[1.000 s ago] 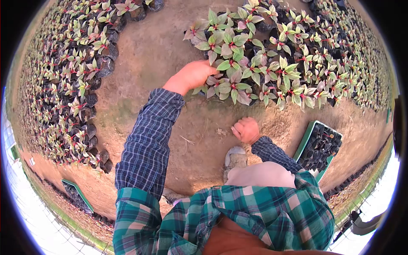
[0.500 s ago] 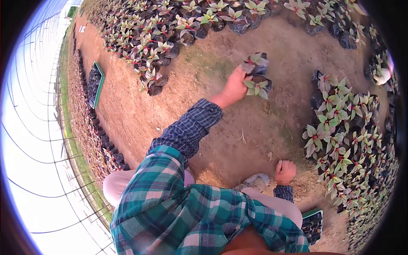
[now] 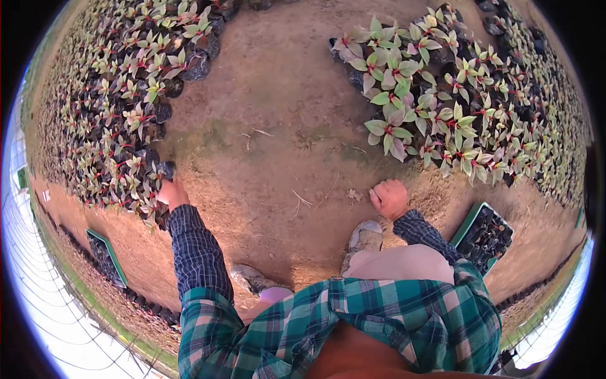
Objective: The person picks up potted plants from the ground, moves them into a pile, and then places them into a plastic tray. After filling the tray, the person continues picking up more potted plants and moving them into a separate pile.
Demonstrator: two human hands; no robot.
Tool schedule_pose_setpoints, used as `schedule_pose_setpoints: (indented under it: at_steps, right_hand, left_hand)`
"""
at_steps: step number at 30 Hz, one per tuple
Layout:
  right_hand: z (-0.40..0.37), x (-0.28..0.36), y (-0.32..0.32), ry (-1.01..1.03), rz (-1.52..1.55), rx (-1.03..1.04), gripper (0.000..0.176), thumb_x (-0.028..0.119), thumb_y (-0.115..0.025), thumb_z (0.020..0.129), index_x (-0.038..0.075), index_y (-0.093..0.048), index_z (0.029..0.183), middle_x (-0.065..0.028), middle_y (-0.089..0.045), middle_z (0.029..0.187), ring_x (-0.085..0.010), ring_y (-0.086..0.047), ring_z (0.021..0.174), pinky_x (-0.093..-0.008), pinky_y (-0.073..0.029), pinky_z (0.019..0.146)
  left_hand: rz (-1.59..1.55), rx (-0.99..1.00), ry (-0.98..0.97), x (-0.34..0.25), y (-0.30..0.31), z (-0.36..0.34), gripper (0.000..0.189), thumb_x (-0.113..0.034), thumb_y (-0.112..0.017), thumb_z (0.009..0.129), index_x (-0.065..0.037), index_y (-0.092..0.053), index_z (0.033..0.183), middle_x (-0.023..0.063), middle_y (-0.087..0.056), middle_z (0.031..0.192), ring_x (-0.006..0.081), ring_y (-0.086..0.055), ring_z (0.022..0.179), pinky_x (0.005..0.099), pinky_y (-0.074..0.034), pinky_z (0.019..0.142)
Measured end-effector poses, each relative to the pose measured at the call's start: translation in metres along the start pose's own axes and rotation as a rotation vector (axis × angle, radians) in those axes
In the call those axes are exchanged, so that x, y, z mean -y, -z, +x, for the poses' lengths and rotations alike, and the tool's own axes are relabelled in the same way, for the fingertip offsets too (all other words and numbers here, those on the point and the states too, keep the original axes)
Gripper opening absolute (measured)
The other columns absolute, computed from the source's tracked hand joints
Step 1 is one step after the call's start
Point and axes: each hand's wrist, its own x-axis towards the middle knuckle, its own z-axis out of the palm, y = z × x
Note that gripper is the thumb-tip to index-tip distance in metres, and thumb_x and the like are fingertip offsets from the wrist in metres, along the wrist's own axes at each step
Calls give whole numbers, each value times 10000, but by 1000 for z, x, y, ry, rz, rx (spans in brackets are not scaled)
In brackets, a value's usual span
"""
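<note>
At the edge of the left-hand block of seedlings (image 3: 129, 117), my left hand (image 3: 172, 192) is closed on a seedling in a black bag (image 3: 165, 169). Leaves and neighbouring bags partly hide its fingertips. My right hand (image 3: 390, 198) is curled into a fist by my right knee, just above the soil, and nothing shows in it. The nearest plants to it are the right-hand block of seedlings (image 3: 435, 114), with green and purplish leaves and red stems.
Bare brown soil (image 3: 271, 145) lies between the two blocks. A green-rimmed crate (image 3: 470, 222) with black bags stands right of my knee; another crate (image 3: 113, 252) is at the far left. My shoes (image 3: 365, 237) are on the soil below.
The view has turned, so the plant blocks now lie left and right. My left hand, earlier over bare soil with two bagged seedlings, is now at the left block's edge. My right hand stays fisted.
</note>
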Motion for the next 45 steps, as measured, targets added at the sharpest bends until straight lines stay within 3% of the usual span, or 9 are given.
schedule_pose_setpoints:
  at_steps: [4,8,12,22,28,33,36,39,45]
  right_hand:
    - [-1,-3,-1,15,50,0,196,173,-676,746,100,-514,666,-62,-521,635,-262,-535,618,-393,-419,588]
    - [-2,-2,1,20,65,-8,197,174,-682,744,112,-514,662,-54,-518,630,-254,-533,618,-386,-411,582]
    - [-3,-5,-1,18,66,-32,196,175,-683,746,121,-513,663,-45,-513,627,-249,-534,619,-378,-408,584]
    - [-1,-4,-2,8,108,-30,225,171,-671,760,113,-487,646,-57,-502,618,-268,-528,611,-398,-403,588]
    - [1,-2,-5,38,97,-28,206,146,-647,772,100,-483,656,-83,-497,620,-295,-511,604,-425,-377,569]
    - [1,-1,-7,56,87,-16,209,137,-642,773,99,-471,658,-87,-494,622,-302,-506,603,-427,-375,569]
    - [3,1,-7,54,78,-18,211,137,-642,773,99,-469,659,-87,-494,625,-302,-506,604,-424,-377,568]
    - [3,1,-7,46,60,-15,213,145,-649,768,101,-471,659,-84,-496,625,-296,-509,603,-420,-382,568]
    - [-2,-4,-1,3,40,-29,218,177,-676,744,111,-489,654,-67,-505,620,-265,-525,603,-400,-403,576]
  left_hand:
    - [750,2,-757,38,-75,-101,221,-135,-623,877,25,-527,995,115,-573,979,197,-575,820,336,-482,675]
    - [686,1127,-539,94,-188,-257,259,-83,-616,880,-53,-538,1125,39,-592,889,111,-572,784,276,-492,691]
    - [742,1364,-783,124,-270,-373,357,-117,-667,797,-66,-548,1129,132,-620,892,286,-620,815,385,-507,726]
    - [837,1227,-1151,169,-308,-381,157,-127,-598,786,-63,-633,925,197,-636,911,415,-613,827,466,-515,711]
    - [611,1037,-657,115,-263,-350,185,-157,-613,831,-65,-457,868,173,-567,823,405,-566,826,432,-465,711]
    - [540,673,-972,87,-200,-218,189,-3,-619,802,-63,-504,940,47,-559,823,175,-580,749,297,-478,657]
    - [377,418,-478,38,-165,-159,276,-58,-633,848,-21,-476,1072,67,-608,976,190,-609,895,346,-542,611]
    - [221,200,-515,22,-140,-83,252,-266,-625,865,-57,-539,977,79,-615,941,223,-596,918,443,-486,666]
    - [460,131,-253,20,-114,-37,249,-229,-637,864,-50,-543,1010,110,-582,911,209,-567,824,380,-472,703]
